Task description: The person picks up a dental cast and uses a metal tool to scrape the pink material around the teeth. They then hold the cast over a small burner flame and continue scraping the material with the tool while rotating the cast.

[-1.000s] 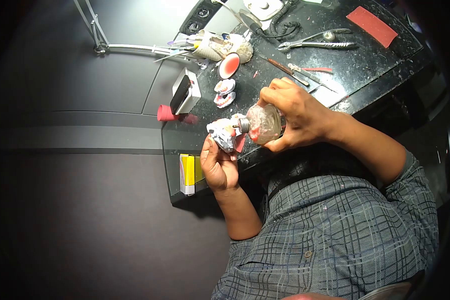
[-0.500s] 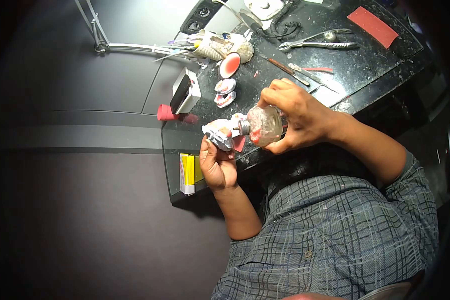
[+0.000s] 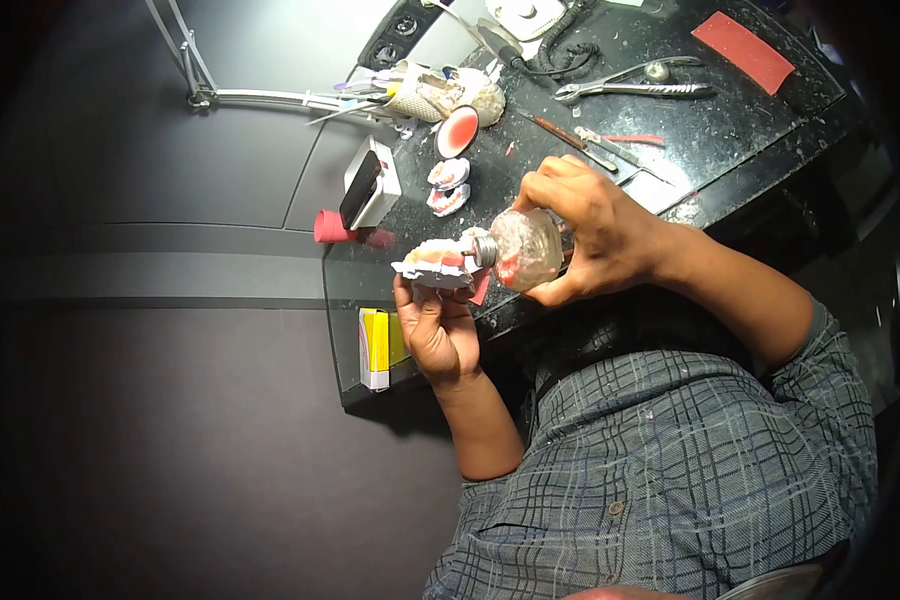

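— Plaster, is it, that white lump on the left?
— Looks so: a dental cast (image 3: 432, 266) with pink wax on top, held over the near edge of the black bench (image 3: 730, 130). The left hand (image 3: 438, 335) grips it from beneath with its fingertips. A yellow box (image 3: 374, 347) lies at nine o'clock of that hand.
— How would it handle?
— Stiff but brittle, I'd judge, and the wax soft (warmth would mark it). Best held by the plaster base, not the pink rim.
— And to its right?
— At three o'clock of the cast is a round glass lamp (image 3: 525, 250), its metal neck almost touching the cast. It's probably light, slick and breakable. The right hand (image 3: 590, 225) is wrapped round its body, fingers curled over the top.
— Anything changed?
— A second ago the cast stood tilted, grey underside showing. Now it lies level, wax up, a little farther left. The lamp has hardly shifted.
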Available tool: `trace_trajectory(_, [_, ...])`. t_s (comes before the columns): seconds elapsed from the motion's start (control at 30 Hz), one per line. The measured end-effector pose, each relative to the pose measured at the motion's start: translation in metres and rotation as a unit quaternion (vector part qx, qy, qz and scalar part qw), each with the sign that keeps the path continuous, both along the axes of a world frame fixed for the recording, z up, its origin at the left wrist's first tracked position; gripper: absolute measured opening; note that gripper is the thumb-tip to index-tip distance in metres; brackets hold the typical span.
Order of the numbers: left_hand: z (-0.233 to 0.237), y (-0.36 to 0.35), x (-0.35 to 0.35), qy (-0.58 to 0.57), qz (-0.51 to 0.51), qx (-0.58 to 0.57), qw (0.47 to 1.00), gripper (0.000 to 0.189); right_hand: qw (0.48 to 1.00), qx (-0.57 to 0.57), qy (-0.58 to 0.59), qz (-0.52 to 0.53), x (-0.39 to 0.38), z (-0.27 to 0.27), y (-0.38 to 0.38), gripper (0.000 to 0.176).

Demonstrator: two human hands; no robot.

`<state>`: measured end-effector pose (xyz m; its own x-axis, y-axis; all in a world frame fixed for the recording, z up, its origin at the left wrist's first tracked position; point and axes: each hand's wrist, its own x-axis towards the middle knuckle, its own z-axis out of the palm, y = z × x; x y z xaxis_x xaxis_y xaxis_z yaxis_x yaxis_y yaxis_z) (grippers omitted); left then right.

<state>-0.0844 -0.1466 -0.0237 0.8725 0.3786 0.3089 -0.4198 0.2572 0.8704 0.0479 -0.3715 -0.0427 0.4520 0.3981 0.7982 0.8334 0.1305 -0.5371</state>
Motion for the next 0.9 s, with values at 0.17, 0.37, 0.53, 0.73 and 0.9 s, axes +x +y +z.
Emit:
trace_trajectory(0.17, [0.0024, -0.0035, -0.0003, -0.003, -0.009, 0.003, 1.000, 0.043, 1.000, -0.011, -0.003, 0.012, -0.0010, 0.0002, 0.0008, 0.055])
trace_trajectory(0.37, [0.0019, -0.0046, -0.0012, 0.002, 0.007, -0.005, 1.000, 0.042, 1.000, 0.002, 0.005, -0.012, -0.0003, 0.0008, 0.0002, 0.056])
trace_trajectory(0.53, [0.0012, -0.0015, -0.0021, 0.007, -0.003, -0.004, 1.000, 0.045, 1.000, -0.012, 0.004, 0.009, -0.0014, 0.0015, -0.0004, 0.056])
trace_trajectory(0.73, [0.0012, -0.0031, -0.0026, 0.001, 0.014, -0.005, 1.000, 0.046, 1.000, 0.006, 0.002, 0.000, 0.0002, 0.0012, -0.0004, 0.056])
trace_trajectory(0.9, [-0.0050, 0.0032, -0.0060, -0.024, 0.031, 0.027, 0.999, 0.043, 0.997, 0.029, 0.041, -0.058, 0.0005, 0.0030, -0.0011, 0.056])
